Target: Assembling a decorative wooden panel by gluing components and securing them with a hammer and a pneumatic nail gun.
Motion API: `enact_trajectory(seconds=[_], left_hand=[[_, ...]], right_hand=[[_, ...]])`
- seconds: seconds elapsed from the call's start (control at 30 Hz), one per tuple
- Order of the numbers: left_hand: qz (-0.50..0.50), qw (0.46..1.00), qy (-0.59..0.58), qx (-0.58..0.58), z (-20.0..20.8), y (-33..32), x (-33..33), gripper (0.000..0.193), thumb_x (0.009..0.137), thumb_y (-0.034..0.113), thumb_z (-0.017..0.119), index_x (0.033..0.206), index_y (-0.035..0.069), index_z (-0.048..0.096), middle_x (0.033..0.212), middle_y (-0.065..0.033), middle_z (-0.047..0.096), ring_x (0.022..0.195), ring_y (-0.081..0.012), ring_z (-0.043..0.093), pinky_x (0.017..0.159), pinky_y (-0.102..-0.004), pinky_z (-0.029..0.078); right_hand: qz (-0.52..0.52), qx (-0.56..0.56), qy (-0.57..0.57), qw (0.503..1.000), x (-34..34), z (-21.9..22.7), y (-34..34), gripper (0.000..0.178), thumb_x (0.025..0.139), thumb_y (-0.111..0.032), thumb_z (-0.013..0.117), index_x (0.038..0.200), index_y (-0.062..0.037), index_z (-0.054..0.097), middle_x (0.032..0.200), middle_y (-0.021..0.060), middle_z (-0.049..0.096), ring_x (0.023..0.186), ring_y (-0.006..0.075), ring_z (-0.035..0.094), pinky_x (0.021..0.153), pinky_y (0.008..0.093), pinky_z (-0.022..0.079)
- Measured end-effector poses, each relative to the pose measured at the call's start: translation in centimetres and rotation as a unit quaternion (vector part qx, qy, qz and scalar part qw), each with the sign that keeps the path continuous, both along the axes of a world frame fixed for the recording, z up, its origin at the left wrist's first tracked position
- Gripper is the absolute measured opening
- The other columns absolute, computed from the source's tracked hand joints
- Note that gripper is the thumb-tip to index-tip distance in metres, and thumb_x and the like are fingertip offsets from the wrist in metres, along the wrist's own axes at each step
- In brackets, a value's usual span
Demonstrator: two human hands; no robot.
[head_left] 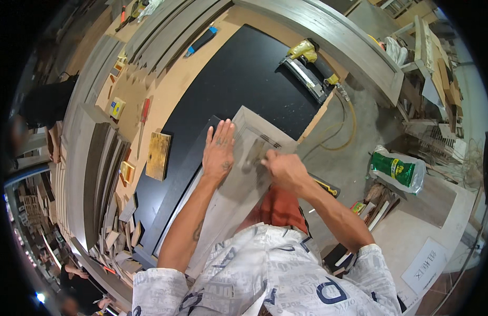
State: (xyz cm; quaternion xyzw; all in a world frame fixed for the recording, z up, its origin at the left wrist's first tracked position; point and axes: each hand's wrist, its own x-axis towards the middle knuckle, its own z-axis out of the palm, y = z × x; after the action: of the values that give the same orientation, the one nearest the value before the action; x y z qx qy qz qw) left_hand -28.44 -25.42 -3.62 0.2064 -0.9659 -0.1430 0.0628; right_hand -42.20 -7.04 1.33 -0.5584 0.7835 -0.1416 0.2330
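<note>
My left hand [219, 150] lies flat with its fingers stretched out, pressing on the edge of a grey wooden panel [252, 129] and the dark strip along its left side. My right hand [284, 167] is closed over the same panel, near its right edge. It grips what looks like a hammer [253, 154], whose head is smeared by motion; most of the handle is hidden by the hand. Short dark slots show in the panel beside the hammer. Beneath the panel is a black board [212, 87] on the workbench.
A yellow nail gun [307, 68] with an air hose lies on the board's far right. On the left are a wooden block [158, 156], a red-handled screwdriver [144, 113], a blue utility knife [202, 41] and stacked grey mouldings [91, 174]. A green bag [396, 169] sits at right.
</note>
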Motion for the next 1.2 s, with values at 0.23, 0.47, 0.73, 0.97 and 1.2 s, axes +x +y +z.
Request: enact_trajectory(seconds=[0.23, 0.47, 0.73, 0.97, 1.2], left_hand=[[-0.004, 1.000, -0.021, -0.014, 0.0, 0.1, -0.2, 0.046, 0.102, 0.019, 0.035, 0.145, 0.003, 0.039, 0.153, -0.0089, 0.037, 0.145, -0.0226, 0.026, 0.120, -0.0432, 0.015], [0.009, 1.000, -0.017, -0.002, 0.3, -0.1, -0.1, 0.047, 0.102, 0.020, 0.035, 0.146, 0.004, 0.038, 0.153, -0.0103, 0.037, 0.144, -0.0248, 0.028, 0.120, -0.0438, 0.015], [0.117, 0.992, -0.034, 0.010, 0.6, 1.3, -2.1, 0.057, 0.100, 0.036, 0.046, 0.144, 0.002, 0.039, 0.156, -0.0095, 0.030, 0.147, -0.0255, 0.020, 0.117, -0.0569, 0.006], [0.125, 0.991, -0.055, 0.002, 0.7, 1.2, -2.5, 0.055, 0.100, 0.037, 0.044, 0.143, 0.002, 0.041, 0.154, -0.0082, 0.033, 0.147, -0.0234, 0.020, 0.118, -0.0557, 0.006], [0.128, 0.987, -0.095, 0.006, 0.4, 1.0, -2.2, 0.056, 0.102, 0.038, 0.035, 0.144, 0.003, 0.039, 0.157, -0.0048, 0.028, 0.148, -0.0200, 0.017, 0.119, -0.0550, 0.004]], right_hand=[[0.017, -0.045, 0.003, 0.999, 0.5, -0.5, 0.6, 0.029, 0.096, -0.028, 0.053, 0.090, 0.0004, 0.051, 0.079, 0.0196, 0.064, 0.067, 0.0395, 0.064, 0.061, 0.0469, 0.052], [-0.112, -0.064, -0.094, 0.987, -1.4, 1.1, 0.5, 0.030, 0.095, -0.029, 0.055, 0.099, 0.0005, 0.052, 0.076, 0.0243, 0.062, 0.072, 0.0447, 0.062, 0.065, 0.0511, 0.050], [-0.189, -0.049, -0.058, 0.979, -12.0, -0.9, -4.0, 0.032, 0.091, -0.025, 0.062, 0.106, 0.0015, 0.053, 0.080, 0.0264, 0.064, 0.082, 0.0466, 0.062, 0.070, 0.0522, 0.048], [-0.211, -0.047, 0.001, 0.976, -13.5, -1.4, -8.6, 0.029, 0.090, -0.023, 0.064, 0.108, -0.0020, 0.056, 0.081, 0.0237, 0.067, 0.087, 0.0448, 0.063, 0.074, 0.0517, 0.049], [-0.115, -0.013, -0.076, 0.990, -10.9, -1.2, -10.5, 0.028, 0.089, -0.022, 0.067, 0.107, -0.0018, 0.059, 0.080, 0.0237, 0.065, 0.085, 0.0444, 0.062, 0.070, 0.0502, 0.048]])
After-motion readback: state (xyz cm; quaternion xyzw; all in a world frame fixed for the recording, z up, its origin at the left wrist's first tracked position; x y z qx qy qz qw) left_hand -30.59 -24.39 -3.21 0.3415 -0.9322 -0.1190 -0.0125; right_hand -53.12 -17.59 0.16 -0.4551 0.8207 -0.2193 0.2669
